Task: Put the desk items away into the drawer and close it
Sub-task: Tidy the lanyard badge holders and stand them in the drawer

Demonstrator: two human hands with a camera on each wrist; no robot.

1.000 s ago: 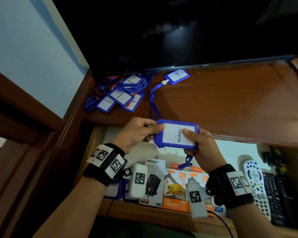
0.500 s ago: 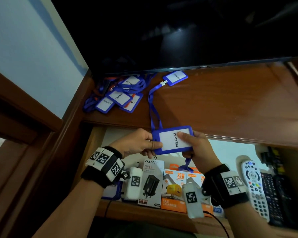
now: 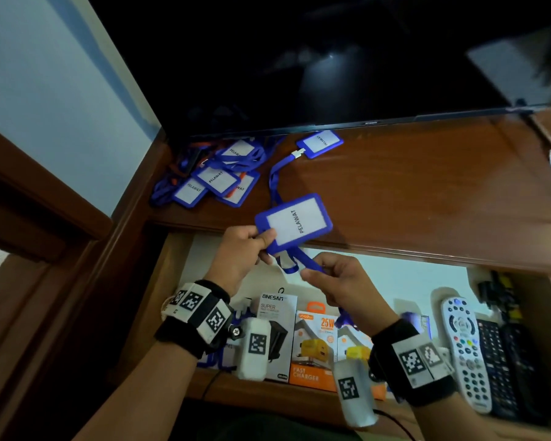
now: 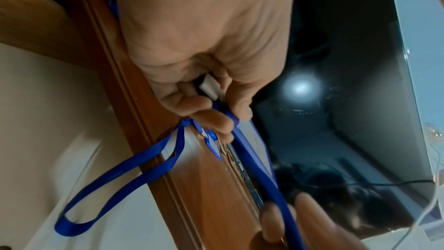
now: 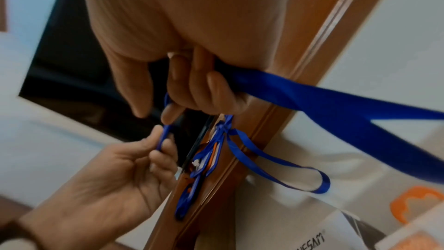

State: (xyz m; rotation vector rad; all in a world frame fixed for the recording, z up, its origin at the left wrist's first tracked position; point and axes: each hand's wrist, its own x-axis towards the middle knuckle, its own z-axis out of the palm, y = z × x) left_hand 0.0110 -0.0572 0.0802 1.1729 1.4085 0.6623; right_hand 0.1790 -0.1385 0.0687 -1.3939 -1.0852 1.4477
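Right hand [image 3: 341,283] now off badge [image 3: 295,221], onto lanyard [image 3: 304,261].

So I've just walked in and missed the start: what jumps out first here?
A blue badge holder reading PELAWAT, held over the open drawer by the left hand, while the right hand pinches its blue strap. More badge holders lie heaped at the desk's back left, below a dark screen.
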